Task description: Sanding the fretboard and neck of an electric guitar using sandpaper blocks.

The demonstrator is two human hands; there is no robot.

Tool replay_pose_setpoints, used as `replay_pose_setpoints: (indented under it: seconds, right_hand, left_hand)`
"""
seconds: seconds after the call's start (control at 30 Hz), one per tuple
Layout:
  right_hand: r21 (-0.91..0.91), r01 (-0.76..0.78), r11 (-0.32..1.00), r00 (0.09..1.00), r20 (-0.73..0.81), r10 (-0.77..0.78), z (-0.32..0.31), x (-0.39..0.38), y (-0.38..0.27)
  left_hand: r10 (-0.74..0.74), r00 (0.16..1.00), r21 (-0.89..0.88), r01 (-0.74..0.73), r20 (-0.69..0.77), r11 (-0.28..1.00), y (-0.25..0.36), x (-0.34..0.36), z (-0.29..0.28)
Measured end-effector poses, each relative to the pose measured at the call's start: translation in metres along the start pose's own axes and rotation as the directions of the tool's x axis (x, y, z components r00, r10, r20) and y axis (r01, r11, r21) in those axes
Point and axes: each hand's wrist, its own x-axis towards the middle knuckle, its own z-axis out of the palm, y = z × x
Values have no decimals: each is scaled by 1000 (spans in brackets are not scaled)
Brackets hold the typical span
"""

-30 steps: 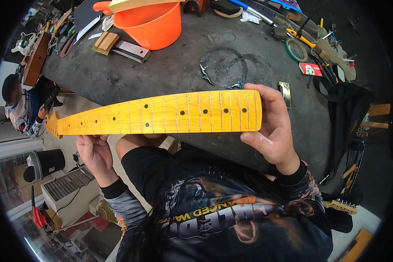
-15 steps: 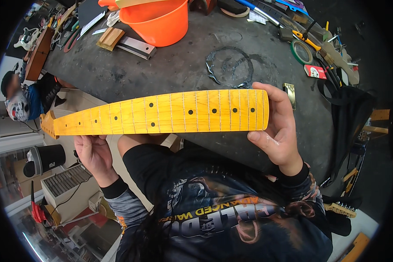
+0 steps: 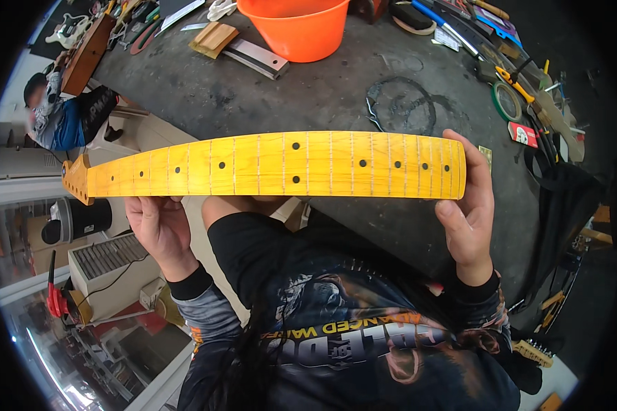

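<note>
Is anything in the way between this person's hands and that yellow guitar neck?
Nothing visible. The right hand grips the wide end of the guitar neck directly, and the left hand meets its lower edge toward the narrow end, some fingers hidden. The orange bucket sits beyond, apart from both hands.

The yellow guitar neck (image 3: 271, 166) is black-dotted and pale-striped crosswise, the bucket (image 3: 296, 33) plain orange.

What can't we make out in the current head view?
- Guitar neck: its back, facing away from the head camera.
- Left hand: fingertips, hidden behind the neck in the head view.
- Gold-coloured piece: partly behind the right hand, head view.
- Orange bucket: top, cut off by the head view's upper edge.
</note>
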Motion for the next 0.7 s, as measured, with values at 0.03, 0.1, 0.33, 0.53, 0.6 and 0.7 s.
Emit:
replay_pose_setpoints:
  seconds: [0.03,0.1,0.33,0.53,0.6,0.7]
  right_hand:
    - [4,5,1000,1000,-13,-5,1,0,2]
    - [21,-33,999,999,-11,33,0,0,1]
    - [-42,-43,998,998,-55,41,0,2,4]
    - [-36,-61,998,997,-54,59,0,1,2]
    - [-36,-58,998,997,-52,56,-2,0,4]
    - [-45,-49,998,997,-54,46,-3,1,5]
  left_hand:
    - [16,1000,5,-16,-9,1000,1,-1,1]
    - [33,999,15,-33,-23,999,6,-2,3]
    - [58,998,42,-57,-26,997,11,-2,2]
    - [75,997,39,-76,30,996,15,-2,-1]
    - [77,990,31,-82,119,996,16,-2,-5]
    - [72,985,2,-73,155,997,19,-2,-6]
